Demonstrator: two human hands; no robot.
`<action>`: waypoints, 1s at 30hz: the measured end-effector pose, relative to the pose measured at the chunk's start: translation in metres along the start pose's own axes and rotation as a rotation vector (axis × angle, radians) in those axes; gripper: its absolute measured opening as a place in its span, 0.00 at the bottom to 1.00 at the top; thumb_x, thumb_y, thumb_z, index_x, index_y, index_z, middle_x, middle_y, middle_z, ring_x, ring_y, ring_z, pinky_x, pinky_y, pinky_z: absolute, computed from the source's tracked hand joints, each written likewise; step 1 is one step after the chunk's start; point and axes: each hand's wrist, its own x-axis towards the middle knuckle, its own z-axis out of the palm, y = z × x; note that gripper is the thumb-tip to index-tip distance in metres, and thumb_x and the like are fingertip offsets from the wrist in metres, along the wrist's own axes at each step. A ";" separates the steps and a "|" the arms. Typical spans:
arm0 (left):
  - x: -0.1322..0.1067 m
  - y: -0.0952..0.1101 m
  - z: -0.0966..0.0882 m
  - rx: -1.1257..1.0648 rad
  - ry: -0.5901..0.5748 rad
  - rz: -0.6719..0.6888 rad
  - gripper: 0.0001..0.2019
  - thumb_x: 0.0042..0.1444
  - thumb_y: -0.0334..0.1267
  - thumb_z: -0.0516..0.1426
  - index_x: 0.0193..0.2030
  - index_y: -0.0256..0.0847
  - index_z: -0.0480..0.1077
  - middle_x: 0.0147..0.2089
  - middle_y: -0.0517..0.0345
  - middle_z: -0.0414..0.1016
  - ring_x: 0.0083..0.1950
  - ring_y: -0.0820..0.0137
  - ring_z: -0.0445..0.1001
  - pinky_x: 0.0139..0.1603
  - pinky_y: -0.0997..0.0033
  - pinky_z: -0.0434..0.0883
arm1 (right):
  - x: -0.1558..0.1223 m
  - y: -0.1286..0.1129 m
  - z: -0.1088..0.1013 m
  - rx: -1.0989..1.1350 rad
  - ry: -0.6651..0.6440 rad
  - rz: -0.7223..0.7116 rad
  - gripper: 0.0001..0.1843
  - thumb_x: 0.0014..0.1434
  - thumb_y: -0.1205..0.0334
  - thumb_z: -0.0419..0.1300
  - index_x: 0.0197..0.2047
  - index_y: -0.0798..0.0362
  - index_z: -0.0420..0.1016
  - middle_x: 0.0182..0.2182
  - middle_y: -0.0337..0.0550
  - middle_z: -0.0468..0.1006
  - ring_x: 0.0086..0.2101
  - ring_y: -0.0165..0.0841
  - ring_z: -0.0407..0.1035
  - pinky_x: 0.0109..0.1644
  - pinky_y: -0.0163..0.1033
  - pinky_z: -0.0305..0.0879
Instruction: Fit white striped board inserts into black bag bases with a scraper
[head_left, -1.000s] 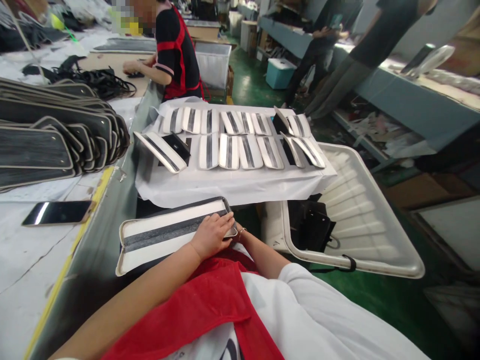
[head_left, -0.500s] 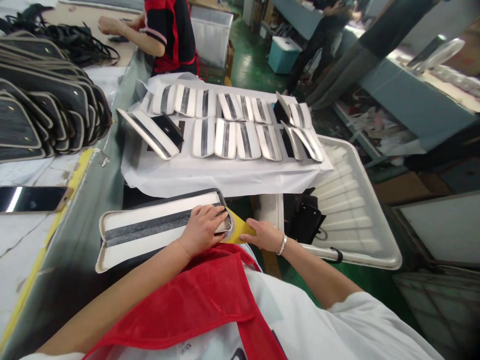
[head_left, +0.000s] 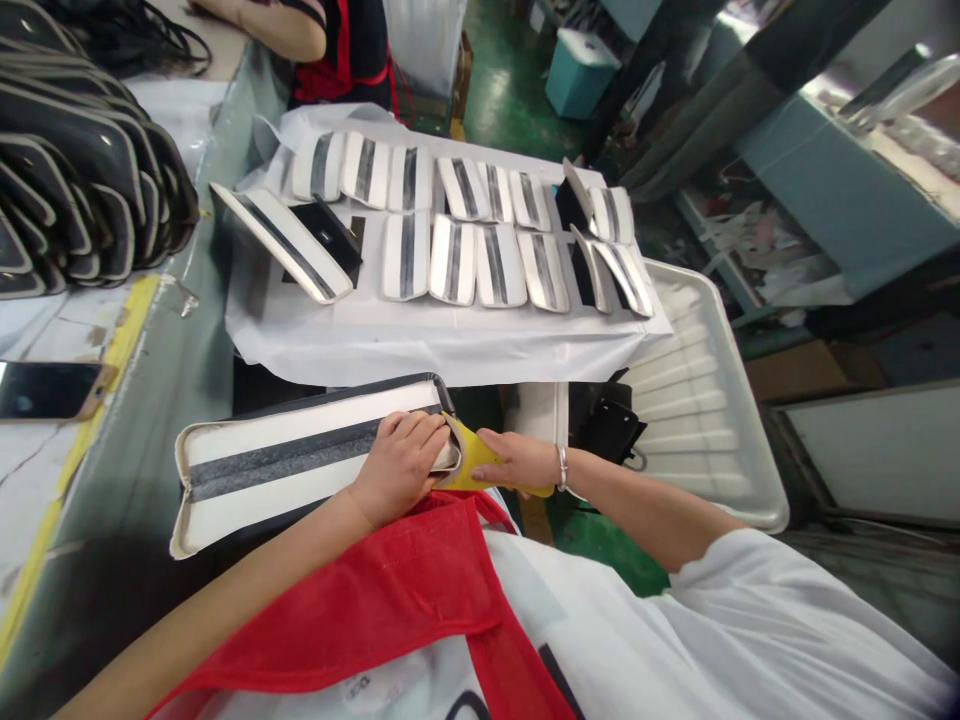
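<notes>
A long bag piece [head_left: 255, 425], white with a dark grey stripe down its middle, lies in front of me with its ends curled up. My left hand [head_left: 401, 465] grips its right end, fingers wrapped over the rim. In my right hand [head_left: 521, 460] is a flat yellow tool [head_left: 459, 462], pinched between thumb and fingers. The tool's left edge meets the curled end of the bag piece beside my left fingertips. Whether its tip goes inside that end is hidden.
Similar striped bag pieces [head_left: 450, 260] stand in rows on a white-covered table [head_left: 420, 345] ahead. A white plastic bin [head_left: 694, 400] is at the right. At the left are stacked dark panels [head_left: 82, 170] and a phone [head_left: 52, 390]. Across the table is a co-worker's arm [head_left: 289, 30].
The view has shifted slightly. My right hand's hold on the yellow tool looks different, with more of the tool showing below and right of the fingers. My left hand keeps its grip.
</notes>
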 end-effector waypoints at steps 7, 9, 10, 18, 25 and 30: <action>-0.004 -0.001 0.002 0.076 0.103 0.050 0.22 0.52 0.35 0.53 0.54 0.34 0.64 0.55 0.46 0.70 0.54 0.58 0.65 0.60 0.51 0.53 | 0.010 0.002 0.002 0.006 -0.003 -0.042 0.18 0.57 0.48 0.54 0.41 0.53 0.57 0.25 0.36 0.69 0.16 0.26 0.63 0.16 0.29 0.56; -0.007 -0.002 0.004 0.101 0.115 0.054 0.21 0.52 0.33 0.52 0.55 0.34 0.64 0.53 0.46 0.71 0.53 0.59 0.66 0.60 0.51 0.53 | 0.015 0.002 0.006 -0.019 0.061 -0.076 0.17 0.56 0.49 0.55 0.39 0.53 0.58 0.26 0.37 0.69 0.20 0.26 0.64 0.20 0.29 0.57; -0.009 -0.004 0.004 0.107 0.112 0.050 0.21 0.52 0.33 0.52 0.55 0.34 0.64 0.53 0.46 0.71 0.53 0.58 0.66 0.60 0.51 0.53 | 0.017 0.002 0.008 -0.033 0.099 -0.086 0.17 0.56 0.49 0.56 0.38 0.54 0.59 0.27 0.38 0.70 0.22 0.26 0.64 0.22 0.29 0.57; -0.011 -0.015 -0.022 -0.138 0.052 -0.028 0.28 0.53 0.48 0.55 0.57 0.33 0.61 0.57 0.44 0.67 0.58 0.60 0.63 0.62 0.56 0.55 | 0.021 0.005 0.049 0.010 0.405 -0.013 0.18 0.57 0.46 0.54 0.38 0.53 0.58 0.25 0.38 0.69 0.23 0.28 0.61 0.24 0.32 0.54; 0.061 0.006 0.001 -0.103 -0.141 0.200 0.16 0.62 0.41 0.47 0.49 0.40 0.71 0.55 0.51 0.71 0.62 0.61 0.61 0.65 0.46 0.47 | 0.035 0.001 0.086 0.216 0.662 -0.015 0.17 0.57 0.51 0.56 0.44 0.54 0.62 0.33 0.45 0.74 0.31 0.34 0.68 0.32 0.36 0.62; 0.081 -0.001 0.024 -0.001 -0.299 0.325 0.18 0.63 0.44 0.46 0.36 0.42 0.76 0.42 0.55 0.77 0.58 0.60 0.64 0.63 0.40 0.43 | 0.028 -0.005 0.089 0.439 0.611 0.080 0.27 0.52 0.50 0.61 0.50 0.55 0.59 0.29 0.44 0.74 0.27 0.35 0.69 0.31 0.38 0.64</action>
